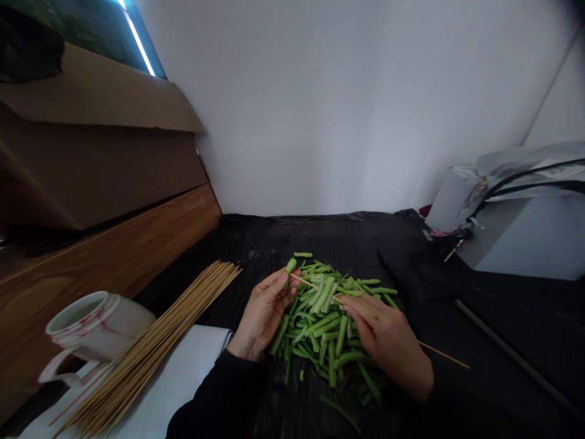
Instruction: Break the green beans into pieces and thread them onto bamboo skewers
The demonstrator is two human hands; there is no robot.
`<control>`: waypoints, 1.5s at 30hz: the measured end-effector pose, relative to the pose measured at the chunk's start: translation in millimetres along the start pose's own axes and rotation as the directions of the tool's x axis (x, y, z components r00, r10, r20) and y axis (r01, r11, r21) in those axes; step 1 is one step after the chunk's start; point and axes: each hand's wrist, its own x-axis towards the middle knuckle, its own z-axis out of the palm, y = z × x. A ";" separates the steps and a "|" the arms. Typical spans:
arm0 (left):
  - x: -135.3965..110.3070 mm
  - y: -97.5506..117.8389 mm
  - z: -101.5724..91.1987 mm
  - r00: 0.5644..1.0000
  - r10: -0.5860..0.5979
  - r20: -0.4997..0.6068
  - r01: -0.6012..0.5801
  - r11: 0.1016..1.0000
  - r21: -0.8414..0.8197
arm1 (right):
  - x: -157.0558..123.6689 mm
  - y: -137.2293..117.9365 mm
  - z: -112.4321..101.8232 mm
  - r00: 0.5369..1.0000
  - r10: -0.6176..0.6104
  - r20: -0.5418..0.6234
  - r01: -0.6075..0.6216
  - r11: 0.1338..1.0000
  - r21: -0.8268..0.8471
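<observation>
A heap of cut green bean pieces [329, 332] lies on black plastic sheeting [292, 244]. My left hand [264, 314] pinches one bean piece [290, 265] at the tip of a thin bamboo skewer [445, 356]. Several bean pieces [323, 292] are threaded on the skewer between my hands. My right hand [388, 344] is closed on the skewer's shaft, whose bare end sticks out to the right past my wrist.
A bundle of bamboo skewers [150, 353] lies at the left across a white tray [183, 372], beside a white jug [94, 326]. Cardboard boxes [95, 152] and a wooden ledge [114, 256] stand left. A white box with black straps [516, 219] sits right. A grey rod [507, 350] lies near it.
</observation>
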 end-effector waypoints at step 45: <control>4.3 3.2 -9.5 0.901 0.410 0.141 -0.356 0.513 0.781 | 6.7 9.4 -3.7 0.973 0.096 -0.210 -0.071 0.990 0.122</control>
